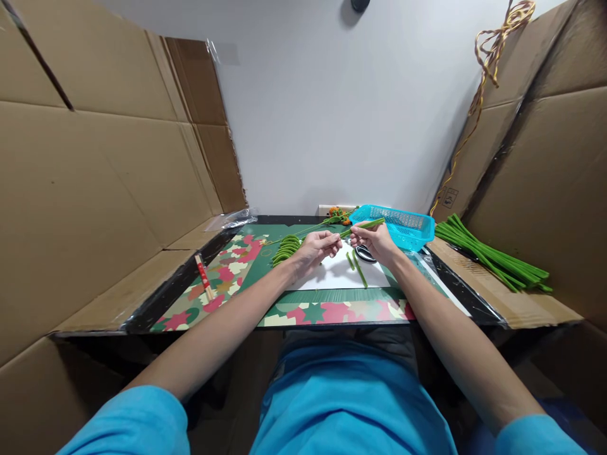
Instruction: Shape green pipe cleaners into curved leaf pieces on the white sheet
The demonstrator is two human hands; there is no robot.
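A fuzzy green chenille stem [375, 223] is held out over a white sheet [317, 280]. My right hand [374, 239] pinches it between thumb and fingers. My left hand [318, 249] is closed at its other end, fingertips pressed together there. Short cut green pieces [359, 270] lie on the sheet below the hands. Just under my right hand is a dark-rimmed object [365, 254], possibly scissors handles, partly covered. To the left of my left hand sits a row of bent green chenille loops [285, 250].
A blue plastic basket [411, 229] stands behind my right hand, with orange and green chenille flowers [339, 215] beside it. A bundle of long green stems [493, 253] lies on cardboard at right. A red-wrapped pair of chopsticks [203, 277] lies at left. Cardboard walls [95, 170] flank the table.
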